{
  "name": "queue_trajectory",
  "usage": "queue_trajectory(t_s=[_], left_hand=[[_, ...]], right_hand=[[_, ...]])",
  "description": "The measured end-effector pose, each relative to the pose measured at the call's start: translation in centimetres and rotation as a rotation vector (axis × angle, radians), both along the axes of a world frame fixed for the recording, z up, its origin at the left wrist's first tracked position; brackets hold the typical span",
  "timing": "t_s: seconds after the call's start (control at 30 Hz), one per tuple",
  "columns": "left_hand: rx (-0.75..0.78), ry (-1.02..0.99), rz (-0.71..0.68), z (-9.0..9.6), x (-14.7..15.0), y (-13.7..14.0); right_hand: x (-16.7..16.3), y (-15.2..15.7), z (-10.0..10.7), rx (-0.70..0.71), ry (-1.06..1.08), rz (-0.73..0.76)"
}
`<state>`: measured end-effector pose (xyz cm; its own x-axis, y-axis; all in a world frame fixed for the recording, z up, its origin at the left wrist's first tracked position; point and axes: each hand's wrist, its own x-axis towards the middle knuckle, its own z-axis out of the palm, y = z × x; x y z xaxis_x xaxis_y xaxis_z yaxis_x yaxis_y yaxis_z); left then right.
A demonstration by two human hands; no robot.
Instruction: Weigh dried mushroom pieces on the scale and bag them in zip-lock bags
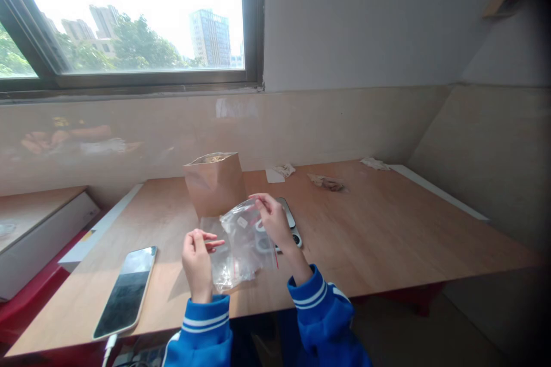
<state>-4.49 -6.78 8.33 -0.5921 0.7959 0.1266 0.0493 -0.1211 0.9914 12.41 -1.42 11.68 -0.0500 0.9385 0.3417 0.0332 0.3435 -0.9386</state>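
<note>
My right hand [275, 221] pinches the top edge of a clear plastic zip bag [243, 235] between thumb and fingertips. The bag hangs creased above the table, with a red strip along one side. More clear plastic lies behind and below it; I cannot tell how many layers there are. My left hand [198, 261] is at the bag's left, fingers loosely stretched towards it, with nothing visible in them. Partly hidden behind the bag and my right hand is a white device with a round dark dial [297, 238]. Just beyond the bags stands an open brown paper bag [215, 186].
A phone [127, 292] with a white cable [111, 345] plugged in lies at the table's left front. Towards the back are a white paper piece [274, 176], a plastic packet with brown contents [327, 183] and a crumpled wrapper [374, 163]. The wall [336, 126] borders the wooden table [365, 229].
</note>
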Motion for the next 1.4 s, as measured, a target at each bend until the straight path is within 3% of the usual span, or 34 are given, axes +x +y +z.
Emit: queue_trajectory(t_s=[0.1,0.2,0.33,0.43,0.5,0.67,0.8,1.03,1.17,1.27,1.4], left_hand=[[0.018,-0.03,-0.027,0.2,-1.0,-0.5],[-0.044,-0.064,-0.286,0.5,-0.5,-1.2],[-0.257,0.024,-0.707,0.8,1.5,-2.4],[-0.315,0.109,-0.853,0.8,2.3,-3.0],[-0.302,0.101,-0.803,0.8,2.4,-3.0],[-0.185,0.037,-0.527,0.3,2.3,-1.9],[-0.11,-0.006,-0.484,-0.4,2.5,-1.5],[-0.075,0.17,-0.357,-0.3,0.2,-1.9],[-0.054,0.202,-0.325,-0.1,-0.6,-2.1],[-0.091,0.205,-0.323,0.2,-1.0,-2.4],[-0.194,0.321,-0.276,0.0,-2.6,-2.2]], right_hand=[[1.3,-0.5,-0.3,-0.036,0.087,-0.151],[1.7,-1.3,-0.5,-0.066,0.138,-0.203],[1.2,-2.2,-1.2,-0.093,0.148,-0.195],[1.1,-2.6,-2.3,-0.146,0.157,-0.094],[1.5,-2.9,-3.3,-0.186,0.178,-0.011],[2.8,-4.0,-5.6,-0.365,0.14,0.239],[3.4,-4.7,-5.8,-0.39,0.073,0.507],[4.3,-4.8,-4.6,-0.379,0.079,0.507],[4.5,-4.7,-5.3,-0.352,0.043,0.551],[5.6,-3.3,-7.2,-0.257,-0.021,0.357],[9.5,0.9,-10.8,-0.044,-0.242,-0.29]])
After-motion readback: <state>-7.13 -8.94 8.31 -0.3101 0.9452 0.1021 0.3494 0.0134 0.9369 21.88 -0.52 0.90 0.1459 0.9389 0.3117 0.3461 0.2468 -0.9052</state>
